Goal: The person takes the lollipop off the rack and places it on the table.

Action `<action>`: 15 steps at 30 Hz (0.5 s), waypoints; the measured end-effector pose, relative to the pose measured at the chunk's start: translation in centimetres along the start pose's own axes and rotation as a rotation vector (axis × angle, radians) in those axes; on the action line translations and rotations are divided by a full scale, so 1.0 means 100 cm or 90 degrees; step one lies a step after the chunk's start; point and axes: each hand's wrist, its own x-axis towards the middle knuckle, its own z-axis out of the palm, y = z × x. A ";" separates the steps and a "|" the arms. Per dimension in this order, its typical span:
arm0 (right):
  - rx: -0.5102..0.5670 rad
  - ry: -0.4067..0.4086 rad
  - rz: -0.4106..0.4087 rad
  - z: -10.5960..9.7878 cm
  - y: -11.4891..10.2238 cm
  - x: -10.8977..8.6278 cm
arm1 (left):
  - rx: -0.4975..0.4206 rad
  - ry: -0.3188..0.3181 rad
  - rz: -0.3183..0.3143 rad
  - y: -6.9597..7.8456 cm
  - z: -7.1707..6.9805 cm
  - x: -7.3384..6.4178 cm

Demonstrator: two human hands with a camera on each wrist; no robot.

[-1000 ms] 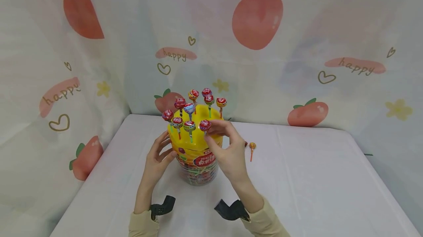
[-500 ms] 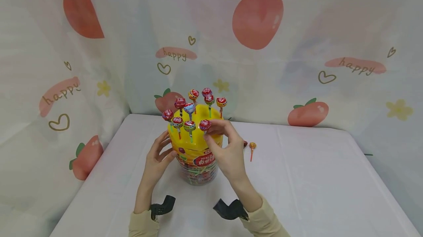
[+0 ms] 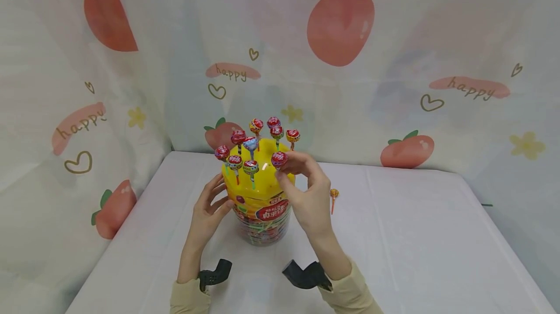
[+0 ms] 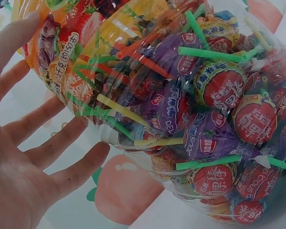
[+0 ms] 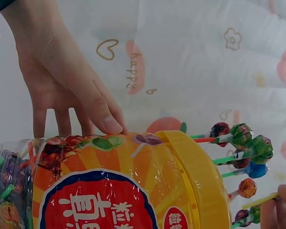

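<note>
My right hand [image 3: 311,200] pinches a red-and-purple lollipop [image 3: 279,159] over the right front of the yellow lid [image 3: 259,188]. In the right wrist view, its yellow stick [image 5: 262,199] slants out from the fingertips, the lower tip near the lid's top. Several other lollipops [image 3: 251,167] stand upright in that lid. The lid tops a clear plastic jar [image 3: 262,231] packed with wrapped lollipops [image 4: 219,86]. Spread along the jar's left side, my left hand [image 3: 211,209] rests against it with fairly straight fingers [image 4: 81,167] and thumb.
On the white-covered table [image 3: 393,236], an orange lollipop [image 3: 334,193] lies right of the jar, beyond my right hand. Fruit-printed cloth [image 3: 341,110] hangs behind and along the left. A black wrist mount [image 3: 306,274] sticks out from my right forearm.
My right hand has moved slightly right and up with the lollipop. A dark red lollipop on the table is now hidden behind it. My left hand and the jar stay put.
</note>
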 end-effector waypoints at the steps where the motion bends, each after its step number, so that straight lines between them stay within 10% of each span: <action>1: 0.003 0.003 0.003 -0.001 0.000 0.000 | 0.000 0.000 0.000 0.000 0.000 0.000; 15: -0.039 0.063 0.008 -0.020 0.012 -0.008 | -0.003 -0.002 0.001 0.000 0.000 0.000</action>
